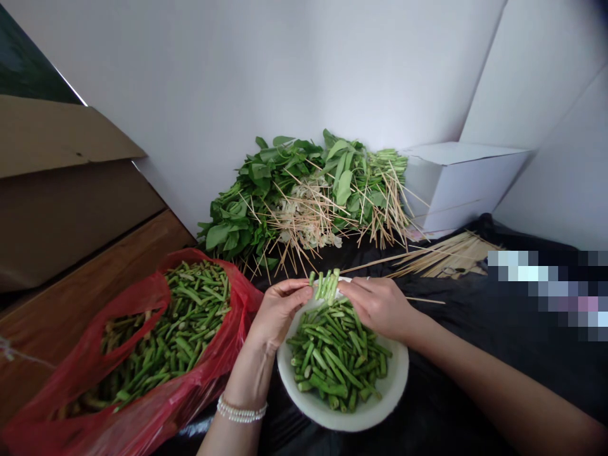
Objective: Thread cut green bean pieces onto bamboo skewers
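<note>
Above the white bowl [401, 380], a short row of cut green stem pieces [325, 286] is held between my two hands. My left hand [285, 310] is closed, thumb and fingers pinching the piece at the row's left end. At the right end my right hand [380, 307] is closed on a thin wooden skewer [427, 300], whose tail sticks out to the right behind the hand. The skewer's tip is not visible among the pieces. Below the hands, the bowl carries a heap of similar green stem pieces [337, 354].
To the left, a red plastic bag [190, 405] bulges with cut green stems. Leafy greens [256, 177] and skewered bundles lie against the wall. Loose wooden skewers [441, 253] lie at right, near a white box [460, 183]. A cardboard box [71, 190] stands far left.
</note>
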{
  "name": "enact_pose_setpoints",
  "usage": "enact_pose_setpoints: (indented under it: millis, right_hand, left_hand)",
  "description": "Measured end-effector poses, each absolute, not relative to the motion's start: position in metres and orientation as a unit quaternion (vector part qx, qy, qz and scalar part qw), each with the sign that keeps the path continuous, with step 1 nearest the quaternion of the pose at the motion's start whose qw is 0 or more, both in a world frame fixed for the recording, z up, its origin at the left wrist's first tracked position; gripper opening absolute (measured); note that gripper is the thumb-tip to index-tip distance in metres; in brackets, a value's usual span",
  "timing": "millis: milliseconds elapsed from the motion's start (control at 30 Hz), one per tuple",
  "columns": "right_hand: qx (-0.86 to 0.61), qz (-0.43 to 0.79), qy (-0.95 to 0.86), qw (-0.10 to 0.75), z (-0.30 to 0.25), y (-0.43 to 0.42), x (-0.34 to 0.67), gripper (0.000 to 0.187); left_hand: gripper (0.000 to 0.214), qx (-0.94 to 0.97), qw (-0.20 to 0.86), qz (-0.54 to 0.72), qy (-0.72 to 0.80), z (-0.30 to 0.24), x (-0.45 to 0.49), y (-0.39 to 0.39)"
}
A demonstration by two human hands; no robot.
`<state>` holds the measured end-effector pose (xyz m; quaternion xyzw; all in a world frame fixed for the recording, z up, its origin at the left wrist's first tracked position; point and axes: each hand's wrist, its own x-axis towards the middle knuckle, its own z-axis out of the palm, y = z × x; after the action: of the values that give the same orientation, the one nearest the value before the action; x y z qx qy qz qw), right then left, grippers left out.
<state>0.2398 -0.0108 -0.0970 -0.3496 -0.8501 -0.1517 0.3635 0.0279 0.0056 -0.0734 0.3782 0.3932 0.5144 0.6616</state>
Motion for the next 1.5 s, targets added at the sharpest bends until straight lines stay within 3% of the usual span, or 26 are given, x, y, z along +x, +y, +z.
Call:
enact_pose_setpoints:
  millis: [333, 567, 667, 1033, 1267, 1500]
  right_hand:
    - [-0.363, -0.183, -0.834, 0.372, -0.092, -0.009, 0.244, 0.026]
    - [-0.396, -0.175, -0.823, 0.368, -0.092, -0.005, 0.251, 0.029]
    - [-0.397, -0.175, -0.825, 0.361, -0.092, -0.005, 0.251, 0.029]
    - [-0.397, -0.174, -0.826, 0.361, -0.091, -0.005, 0.251, 0.030]
    - [-0.403, -0.173, -0.822, 0.364, -0.092, -0.004, 0.251, 0.028]
    - [-0.400, -0.168, -0.822, 0.368, -0.093, -0.003, 0.251, 0.028]
  left_hand:
    - [0.029, 0.506, 0.606, 0.459, 0.407, -0.074, 0.024, 0.004]
    - [0.015, 0.775, 0.387, 0.266, 0.423, -0.075, 0.012, 0.004]
    - [0.015, 0.821, 0.341, 0.205, 0.410, -0.074, 0.012, 0.002]
    - [0.032, 0.874, 0.291, 0.090, 0.380, -0.064, 0.016, -0.007]
    - [0.012, 0.864, 0.321, 0.109, 0.373, -0.066, 0.019, -0.007]
    - [0.009, 0.843, 0.326, 0.172, 0.393, -0.071, 0.022, -0.003]
